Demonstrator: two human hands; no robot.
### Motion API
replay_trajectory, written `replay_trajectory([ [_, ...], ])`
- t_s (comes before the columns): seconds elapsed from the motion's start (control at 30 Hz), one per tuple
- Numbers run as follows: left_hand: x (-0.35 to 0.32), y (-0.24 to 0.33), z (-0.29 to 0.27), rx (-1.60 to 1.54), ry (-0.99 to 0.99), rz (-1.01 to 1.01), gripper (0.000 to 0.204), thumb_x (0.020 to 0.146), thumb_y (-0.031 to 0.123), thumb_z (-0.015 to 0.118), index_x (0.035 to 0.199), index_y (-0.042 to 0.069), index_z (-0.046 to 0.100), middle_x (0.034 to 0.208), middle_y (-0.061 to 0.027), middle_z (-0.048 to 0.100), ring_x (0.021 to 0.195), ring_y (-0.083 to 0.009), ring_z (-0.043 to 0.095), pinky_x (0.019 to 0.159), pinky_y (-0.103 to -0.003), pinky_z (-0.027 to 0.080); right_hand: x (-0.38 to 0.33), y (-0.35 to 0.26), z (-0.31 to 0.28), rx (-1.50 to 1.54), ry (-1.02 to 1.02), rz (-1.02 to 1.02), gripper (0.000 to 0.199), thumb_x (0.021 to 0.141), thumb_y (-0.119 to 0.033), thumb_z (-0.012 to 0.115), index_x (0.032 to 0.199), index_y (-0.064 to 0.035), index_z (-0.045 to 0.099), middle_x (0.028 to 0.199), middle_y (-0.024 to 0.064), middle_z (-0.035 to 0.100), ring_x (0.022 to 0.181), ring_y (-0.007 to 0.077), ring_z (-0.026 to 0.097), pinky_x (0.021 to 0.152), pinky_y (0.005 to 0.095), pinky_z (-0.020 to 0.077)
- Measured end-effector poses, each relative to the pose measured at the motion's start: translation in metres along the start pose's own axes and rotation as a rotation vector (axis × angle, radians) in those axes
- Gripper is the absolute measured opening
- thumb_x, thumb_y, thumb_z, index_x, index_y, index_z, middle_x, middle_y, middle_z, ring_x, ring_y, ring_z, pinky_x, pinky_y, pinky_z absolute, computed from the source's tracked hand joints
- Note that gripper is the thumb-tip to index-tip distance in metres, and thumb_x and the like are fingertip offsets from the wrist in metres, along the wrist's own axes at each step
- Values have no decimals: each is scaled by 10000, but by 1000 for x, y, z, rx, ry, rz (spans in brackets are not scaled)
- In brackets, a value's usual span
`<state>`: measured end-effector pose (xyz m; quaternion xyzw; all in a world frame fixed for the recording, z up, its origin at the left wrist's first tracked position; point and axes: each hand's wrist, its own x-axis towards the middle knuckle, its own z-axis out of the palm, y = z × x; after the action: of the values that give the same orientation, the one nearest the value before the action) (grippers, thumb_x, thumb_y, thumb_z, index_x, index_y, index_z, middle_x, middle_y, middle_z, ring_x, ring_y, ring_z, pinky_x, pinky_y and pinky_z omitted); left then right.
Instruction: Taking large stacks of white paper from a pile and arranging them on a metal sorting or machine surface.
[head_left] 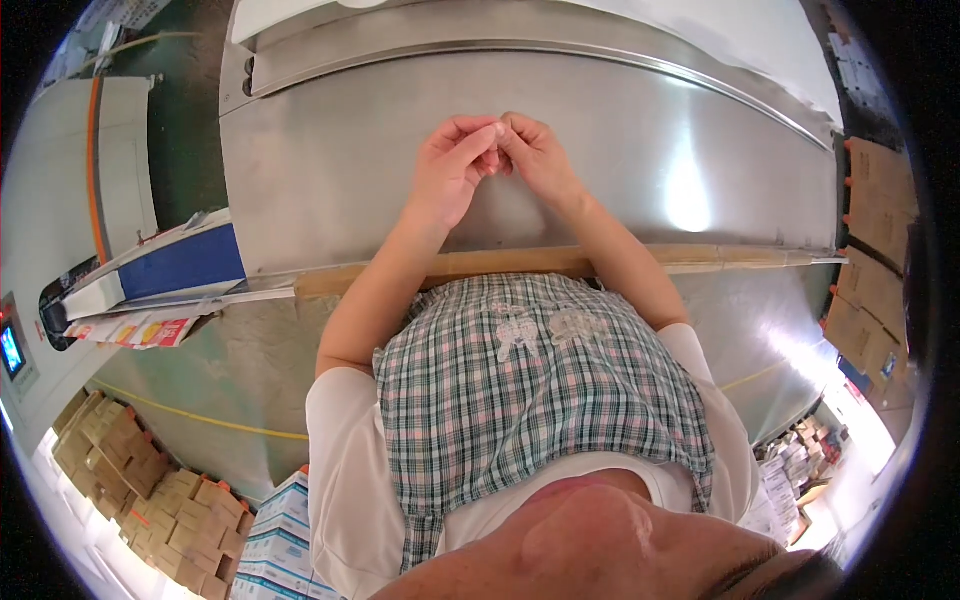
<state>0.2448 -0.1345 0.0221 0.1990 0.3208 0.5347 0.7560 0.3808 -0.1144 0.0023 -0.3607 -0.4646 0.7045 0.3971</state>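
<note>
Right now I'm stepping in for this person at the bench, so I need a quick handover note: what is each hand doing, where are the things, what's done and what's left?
Left hand: raised over the steel table, fingertips pinched against the right hand's.
Right hand: same, fingertips meeting the left's. Whatever sits in the grip is too small to make out.
Things: the steel table surface around the hands shows nothing else; a wooden strip runs along its near edge; a flat blue and white carton lies to the left.
Done: nothing finished in view.
Left: cannot tell; check what the fingers hold.
</note>
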Motion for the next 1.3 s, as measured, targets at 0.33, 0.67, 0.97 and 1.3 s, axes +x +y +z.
replay_trajectory([
  [0.33,1,10,0,247,59,33,128,823,101,559,910,8,547,772,-49,574,671,-107,532,601,-229,440,0,3,-8,-96,78,8,301,873,-268,516,665,-52,490,558,-9,479,504,57,440,449,207,371],
  [0.67,4,18,0,400,28,-31,106,799,80,586,865,10,541,720,-34,560,643,-93,519,572,-216,428,0,0,-14,-174,25,10,238,869,-212,524,699,-49,489,601,-11,495,534,54,446,479,200,377],
  [0.97,6,18,-1,677,-1,13,92,794,95,593,794,34,524,655,-2,523,584,-56,457,527,-186,378,-1,3,-17,-196,-25,62,208,874,-196,514,723,-54,490,638,-12,500,572,52,458,520,193,391],
  [1.3,6,-3,-5,351,-40,123,121,822,126,571,784,47,488,632,19,474,571,-54,426,520,-184,349,-1,3,-16,235,-145,299,224,885,-263,483,749,-88,513,650,-2,537,503,62,451,450,180,360],
])
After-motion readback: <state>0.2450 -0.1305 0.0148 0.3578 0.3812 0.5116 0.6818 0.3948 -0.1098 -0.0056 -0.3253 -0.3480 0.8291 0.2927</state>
